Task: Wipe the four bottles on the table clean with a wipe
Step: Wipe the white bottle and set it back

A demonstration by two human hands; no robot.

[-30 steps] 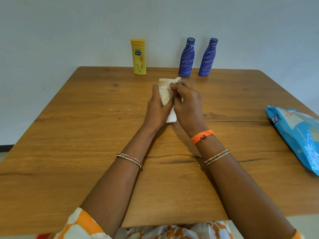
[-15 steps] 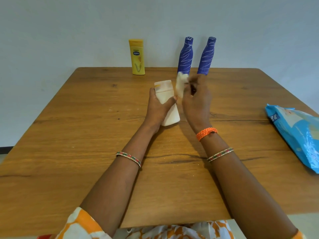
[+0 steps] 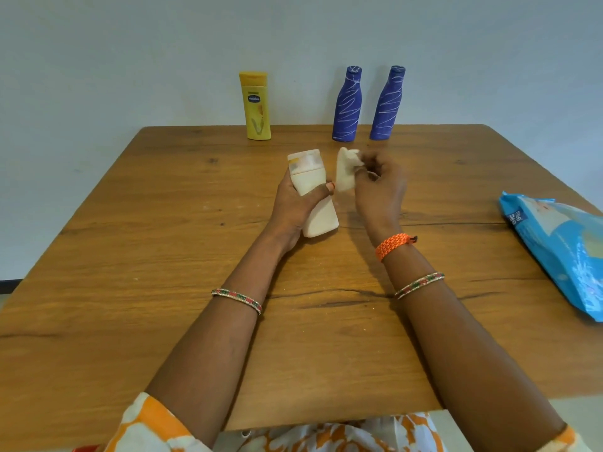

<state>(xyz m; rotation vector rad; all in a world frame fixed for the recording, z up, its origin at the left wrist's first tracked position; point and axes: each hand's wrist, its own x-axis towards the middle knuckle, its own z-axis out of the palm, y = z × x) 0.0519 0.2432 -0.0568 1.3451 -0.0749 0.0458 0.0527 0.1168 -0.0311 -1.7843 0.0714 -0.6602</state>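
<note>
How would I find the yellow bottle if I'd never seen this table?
Look along the wooden table's far edge, by the wall. Three bottles stand there; the yellow bottle is leftmost, apart from the two blue bottles. It alone is flat-sided, with a blue oval logo.

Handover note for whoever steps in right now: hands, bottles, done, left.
Left hand: shut on the white bottle, held tilted above the table.
Right hand: fingers pinch the wipe, just right of the white bottle and not touching it.
Yellow bottle and two blue bottles stand upright along the far edge. Blue wipe pack lies at the right edge.
Done: cannot tell how much of the white bottle is wiped.
Left: probably finish it, then wipe the other three.
</note>
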